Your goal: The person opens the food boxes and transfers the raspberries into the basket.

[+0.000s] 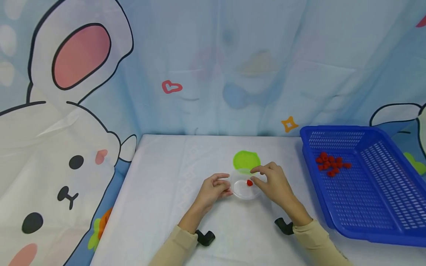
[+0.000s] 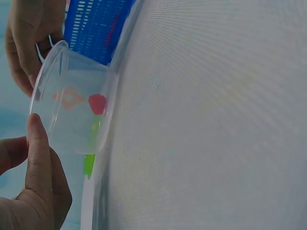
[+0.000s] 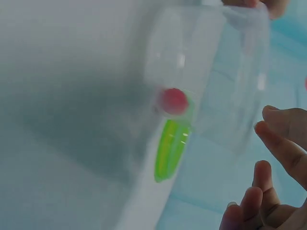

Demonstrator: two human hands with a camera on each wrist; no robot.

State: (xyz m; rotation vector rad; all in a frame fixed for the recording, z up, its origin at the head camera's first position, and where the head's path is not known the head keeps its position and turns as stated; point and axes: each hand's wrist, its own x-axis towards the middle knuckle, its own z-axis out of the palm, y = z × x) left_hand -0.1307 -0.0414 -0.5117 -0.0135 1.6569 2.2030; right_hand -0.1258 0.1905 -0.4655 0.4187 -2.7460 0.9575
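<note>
A clear round plastic tub (image 1: 245,195) stands on the white table, with one small red berry-like piece (image 1: 249,183) inside. At its left side my left hand (image 1: 214,188) pinches the rim; the index fingertip rests there in the left wrist view. My right hand (image 1: 273,184) hovers at the right side of the tub, thumb and index finger apart with nothing between them. In the right wrist view its fingers (image 3: 283,141) are near the rim. Just behind the tub lies a flat green lid-like disc (image 1: 246,159), partly seen through the clear wall.
A blue perforated basket (image 1: 372,218) stands at the right of the table, holding a cluster of red berry-like pieces (image 1: 329,162) near its left back part. A printed blue curtain (image 1: 216,111) hangs behind the table. Black wrist mounts (image 1: 205,238) sit under both sleeves.
</note>
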